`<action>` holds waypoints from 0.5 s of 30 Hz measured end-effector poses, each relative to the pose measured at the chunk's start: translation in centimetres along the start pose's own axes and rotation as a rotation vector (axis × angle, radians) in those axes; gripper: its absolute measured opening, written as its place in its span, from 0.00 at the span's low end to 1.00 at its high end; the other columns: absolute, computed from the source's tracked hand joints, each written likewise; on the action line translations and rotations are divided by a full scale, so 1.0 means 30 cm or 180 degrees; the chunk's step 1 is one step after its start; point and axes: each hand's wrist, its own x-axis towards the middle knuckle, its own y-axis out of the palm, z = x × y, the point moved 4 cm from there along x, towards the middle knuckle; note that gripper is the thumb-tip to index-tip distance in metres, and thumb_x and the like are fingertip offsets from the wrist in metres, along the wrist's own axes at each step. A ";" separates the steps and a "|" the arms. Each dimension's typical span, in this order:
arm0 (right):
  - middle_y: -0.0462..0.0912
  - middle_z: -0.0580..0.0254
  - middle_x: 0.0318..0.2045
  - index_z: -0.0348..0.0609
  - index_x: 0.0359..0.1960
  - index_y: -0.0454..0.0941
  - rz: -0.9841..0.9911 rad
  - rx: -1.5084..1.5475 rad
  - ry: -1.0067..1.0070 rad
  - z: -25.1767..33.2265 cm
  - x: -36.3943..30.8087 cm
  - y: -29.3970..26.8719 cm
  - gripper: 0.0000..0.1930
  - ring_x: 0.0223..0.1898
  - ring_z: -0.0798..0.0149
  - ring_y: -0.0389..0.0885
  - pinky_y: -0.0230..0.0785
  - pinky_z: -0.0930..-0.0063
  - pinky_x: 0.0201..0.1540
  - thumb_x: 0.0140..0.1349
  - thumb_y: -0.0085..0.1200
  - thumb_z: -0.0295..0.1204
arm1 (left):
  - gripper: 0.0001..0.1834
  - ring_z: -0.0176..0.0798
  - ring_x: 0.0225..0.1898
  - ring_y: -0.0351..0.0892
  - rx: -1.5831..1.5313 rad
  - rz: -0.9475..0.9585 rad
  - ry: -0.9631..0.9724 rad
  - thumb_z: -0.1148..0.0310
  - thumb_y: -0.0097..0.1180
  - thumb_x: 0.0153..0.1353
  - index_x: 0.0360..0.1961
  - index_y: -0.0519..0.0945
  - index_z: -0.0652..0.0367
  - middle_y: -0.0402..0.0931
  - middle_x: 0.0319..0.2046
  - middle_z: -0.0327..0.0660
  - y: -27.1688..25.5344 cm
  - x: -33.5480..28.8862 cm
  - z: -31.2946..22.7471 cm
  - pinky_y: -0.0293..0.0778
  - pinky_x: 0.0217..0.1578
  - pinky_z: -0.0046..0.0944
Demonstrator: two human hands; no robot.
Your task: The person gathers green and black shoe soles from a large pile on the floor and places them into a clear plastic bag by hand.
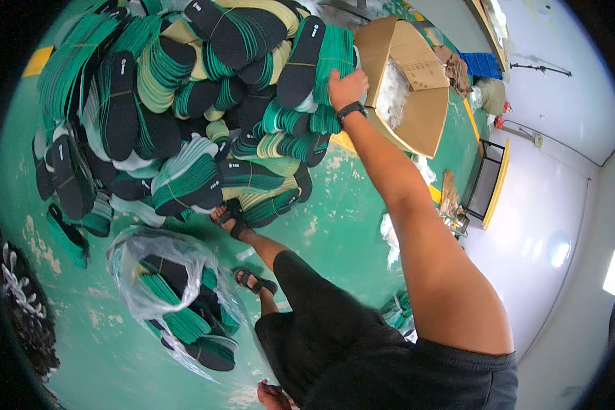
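My right hand (348, 89) reaches to the top of a big pile of shoe insoles. Its fingers grip the side of an upright bundle of green insoles (334, 58) with black faces. Low in the view, my left hand (273, 395) is partly cut off by the frame edge, closed on the stretched edge of a clear plastic bag (131, 294). The bag stands open on the floor. Inside it lie several bundles of green and black insoles (178, 316). The insole pile (188, 102) mixes green, black and pale yellow bundles, some tied with thin bands.
An open cardboard box (424, 61) with white plastic film stands right of the pile. My sandalled feet (231, 219) are between pile and bag. A single small bundle (67, 236) lies at the pile's left edge. A yellow-edged rack (497, 184) stands by the white wall.
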 end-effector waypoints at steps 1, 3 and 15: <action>0.70 0.42 0.44 0.31 0.46 0.64 0.0140 -0.0167 0.0070 -0.033 0.065 -0.010 0.37 0.49 0.42 0.67 0.61 0.51 0.52 0.43 0.61 0.49 | 0.15 0.25 0.10 0.55 0.0570 0.0513 0.0393 0.61 0.42 0.65 0.34 0.72 0.64 0.57 0.09 0.29 -0.114 0.160 0.024 0.52 0.12 0.29; 0.64 0.40 0.54 0.29 0.57 0.55 0.0549 -0.0365 0.0056 -0.077 0.147 0.060 0.52 0.56 0.42 0.63 0.59 0.51 0.56 0.36 0.64 0.54 | 0.16 0.26 0.10 0.56 0.0925 0.0491 0.0458 0.60 0.42 0.65 0.34 0.73 0.65 0.57 0.09 0.29 -0.073 0.200 0.026 0.52 0.13 0.29; 0.54 0.25 0.59 0.31 0.65 0.27 0.1900 0.0023 0.0105 -0.133 0.237 0.229 0.73 0.60 0.34 0.57 0.51 0.49 0.62 0.30 0.64 0.62 | 0.20 0.30 0.10 0.50 0.1470 0.0096 -0.0057 0.61 0.51 0.58 0.11 0.61 0.51 0.52 0.08 0.30 0.116 -0.063 -0.206 0.59 0.14 0.32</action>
